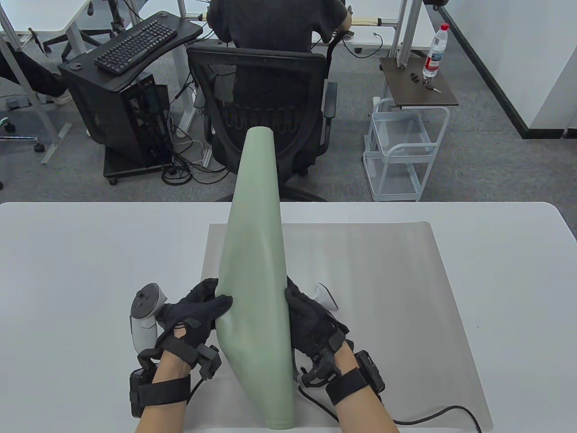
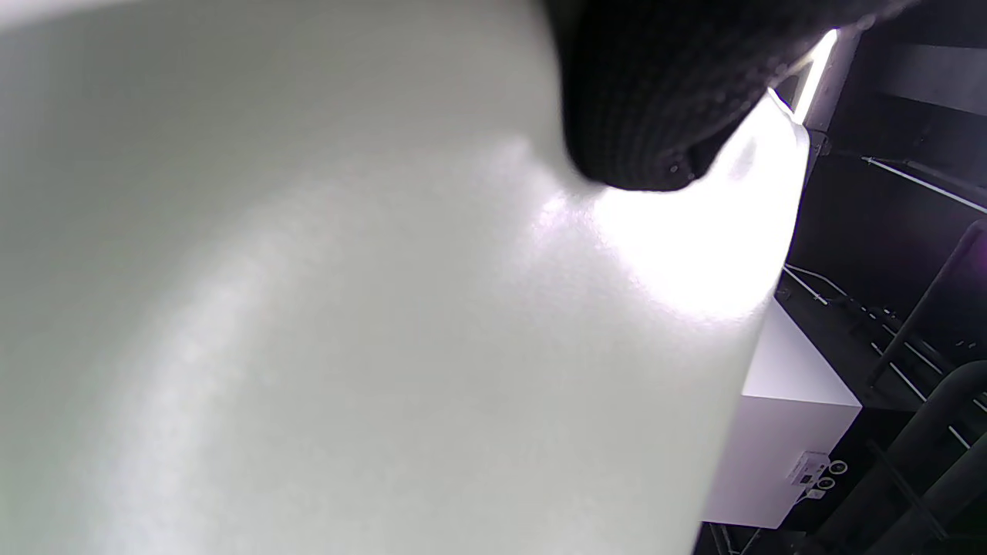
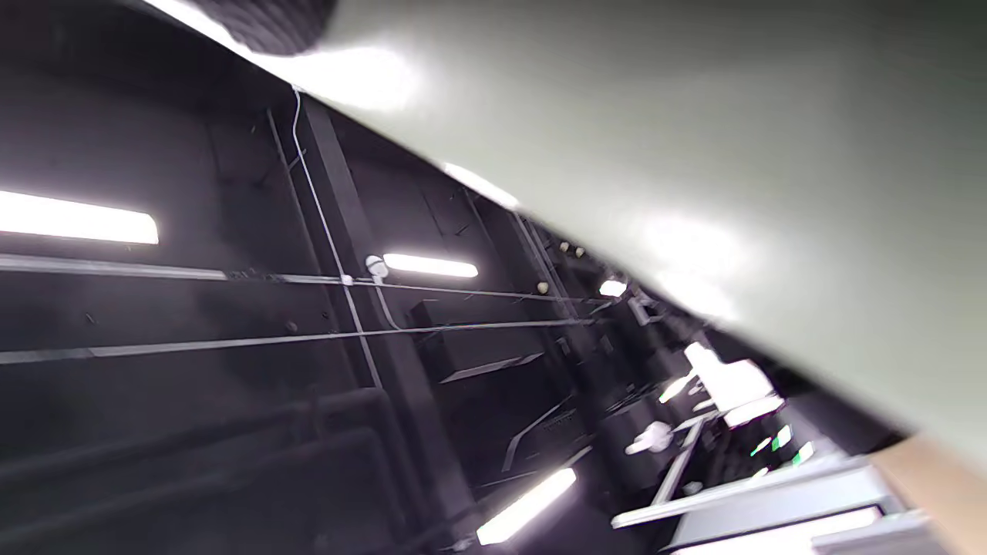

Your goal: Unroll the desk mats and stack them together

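Hands meet in the table view around a pale green rolled desk mat (image 1: 254, 279) held up off the white table (image 1: 90, 252), the left hand (image 1: 194, 318) gripping its left side and the right hand (image 1: 311, 322) its right, above a grey mat (image 1: 383, 288) already spread flat. In the left wrist view a gloved fingertip (image 2: 655, 100) presses the roll; the right wrist view is blurred, probably showing ceiling lights beyond it. To unroll well, lower it onto the grey mat's near edge, square to it, then roll away evenly.

green mat (image 1: 254, 270) rolled — grey mat (image 1: 383, 315) flat
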Tool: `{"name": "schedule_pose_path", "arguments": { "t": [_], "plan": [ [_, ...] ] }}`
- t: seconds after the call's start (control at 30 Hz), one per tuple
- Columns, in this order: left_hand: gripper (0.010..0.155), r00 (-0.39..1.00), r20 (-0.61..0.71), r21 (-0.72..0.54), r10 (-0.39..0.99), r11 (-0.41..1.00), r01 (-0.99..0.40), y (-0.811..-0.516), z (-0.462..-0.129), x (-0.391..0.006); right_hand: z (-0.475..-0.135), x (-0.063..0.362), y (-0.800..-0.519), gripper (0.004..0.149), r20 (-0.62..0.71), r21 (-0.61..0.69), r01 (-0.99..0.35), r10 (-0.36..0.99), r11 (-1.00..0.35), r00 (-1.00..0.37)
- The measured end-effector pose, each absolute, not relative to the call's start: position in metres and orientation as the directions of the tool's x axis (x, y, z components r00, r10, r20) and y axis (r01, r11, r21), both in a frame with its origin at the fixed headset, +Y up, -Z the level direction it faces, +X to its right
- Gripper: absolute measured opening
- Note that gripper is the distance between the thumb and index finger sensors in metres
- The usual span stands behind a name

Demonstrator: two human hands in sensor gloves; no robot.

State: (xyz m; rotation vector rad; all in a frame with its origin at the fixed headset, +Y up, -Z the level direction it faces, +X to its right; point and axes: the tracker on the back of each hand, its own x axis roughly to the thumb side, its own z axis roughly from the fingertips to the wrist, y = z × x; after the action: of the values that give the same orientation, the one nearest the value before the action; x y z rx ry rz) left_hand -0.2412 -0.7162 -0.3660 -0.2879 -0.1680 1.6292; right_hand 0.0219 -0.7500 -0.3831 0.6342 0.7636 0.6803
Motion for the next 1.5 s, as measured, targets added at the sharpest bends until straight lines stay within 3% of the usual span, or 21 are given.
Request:
{"name": "schedule_pose_path", "arguments": {
  "t": [0.07,0.17,0.23,0.33,0.47,0.63,0.77,0.87,1.0,1.07,1.2,1.3,1.37,1.5],
  "plan": [
    [0.046,-0.051,-0.076,-0.288,0.996,-0.071,-0.955,-0.714,-0.365,-0.241,-0.386,0.023,-0.751,0.091,-0.373,0.687,-0.404,0.770,0.604,0.518],
    [0.047,-0.033,-0.064,-0.273,0.997,-0.049,-0.961,-0.711,-0.364,-0.243,-0.385,0.022,-0.752,0.099,-0.404,0.638,-0.440,0.761,0.632,0.508],
    [0.047,-0.035,-0.066,-0.271,0.997,-0.051,-0.961,-0.712,-0.364,-0.243,-0.385,0.022,-0.750,0.083,-0.373,0.675,-0.429,0.779,0.600,0.503],
    [0.047,-0.045,-0.074,-0.281,0.996,-0.064,-0.957,-0.712,-0.364,-0.239,-0.382,0.018,-0.754,0.070,-0.433,0.636,-0.379,0.717,0.672,0.546],
    [0.047,-0.039,-0.077,-0.252,0.996,-0.058,-0.966,-0.715,-0.364,-0.244,-0.380,0.021,-0.755,0.062,-0.435,0.618,-0.379,0.702,0.688,0.564],
    [0.048,-0.036,-0.068,-0.237,0.997,-0.052,-0.970,-0.713,-0.364,-0.253,-0.378,0.019,-0.746,0.066,-0.435,0.670,-0.328,0.710,0.666,0.554],
    [0.043,-0.114,-0.081,-0.233,0.990,-0.130,-0.964,-0.718,-0.362,-0.263,-0.375,0.020,-0.746,0.084,-0.474,0.649,-0.294,0.675,0.702,0.565],
    [0.041,-0.080,-0.090,-0.204,0.993,-0.097,-0.974,-0.722,-0.361,-0.268,-0.374,0.020,-0.753,0.090,-0.473,0.660,-0.300,0.691,0.689,0.546],
    [0.038,-0.084,-0.092,-0.211,0.992,-0.102,-0.972,-0.725,-0.363,-0.269,-0.374,0.021,-0.758,0.085,-0.463,0.638,-0.351,0.706,0.685,0.536],
    [0.038,-0.080,-0.092,-0.202,0.993,-0.097,-0.975,-0.726,-0.362,-0.269,-0.372,0.022,-0.761,0.079,-0.520,0.580,-0.312,0.636,0.753,0.570],
    [0.038,-0.098,-0.094,-0.169,0.991,-0.113,-0.979,-0.729,-0.363,-0.276,-0.375,0.032,-0.763,0.077,-0.491,0.588,-0.298,0.625,0.752,0.607],
    [0.037,-0.131,-0.094,-0.160,0.987,-0.145,-0.976,-0.731,-0.362,-0.284,-0.381,0.042,-0.760,0.091,-0.403,0.601,-0.445,0.732,0.664,0.549],
    [0.037,-0.121,-0.092,-0.141,0.988,-0.133,-0.981,-0.731,-0.361,-0.284,-0.382,0.042,-0.762,0.097,-0.416,0.553,-0.483,0.728,0.679,0.545],
    [0.037,-0.109,-0.100,-0.130,0.989,-0.122,-0.984,-0.733,-0.361,-0.284,-0.381,0.039,-0.769,0.076,-0.463,0.514,-0.433,0.664,0.741,0.587]
  ]
}}
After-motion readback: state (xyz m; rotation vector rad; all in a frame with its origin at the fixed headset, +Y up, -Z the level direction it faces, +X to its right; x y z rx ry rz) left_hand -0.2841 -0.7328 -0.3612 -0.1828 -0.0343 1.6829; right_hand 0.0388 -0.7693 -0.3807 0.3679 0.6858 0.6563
